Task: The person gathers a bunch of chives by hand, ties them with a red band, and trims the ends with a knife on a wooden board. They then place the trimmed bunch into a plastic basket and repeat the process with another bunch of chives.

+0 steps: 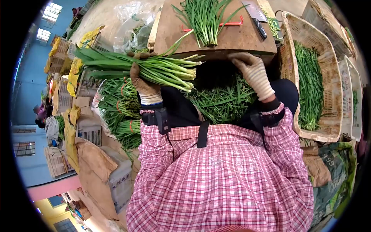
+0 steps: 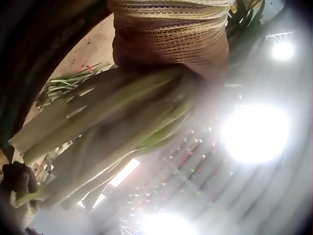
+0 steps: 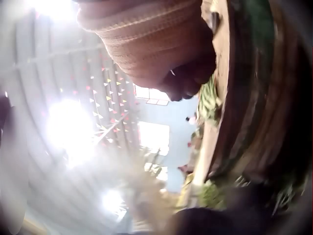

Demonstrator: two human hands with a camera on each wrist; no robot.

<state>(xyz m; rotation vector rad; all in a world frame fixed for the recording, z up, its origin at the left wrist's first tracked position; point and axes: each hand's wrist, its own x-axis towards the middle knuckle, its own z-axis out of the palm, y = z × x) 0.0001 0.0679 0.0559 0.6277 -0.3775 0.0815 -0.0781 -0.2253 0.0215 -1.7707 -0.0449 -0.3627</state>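
Note:
In the head view my gloved left hand grips a bunch of long green stalks, pale cut ends toward the right, leaves to the left. The left wrist view has the pale stalks close up under the glove. My gloved right hand is apart from the bunch, near the board's front edge, its fingers loosely bent and no stalk visible in them. Its fingertips look dark in the right wrist view, where the glove is partly blurred. On the brown board lies another bunch over a red tie.
A knife lies at the board's right. Loose green leaves fill the space between the legs. Tied bunches are at the left. A crate at the right holds more greens. Plastic bags lie beyond, at upper left.

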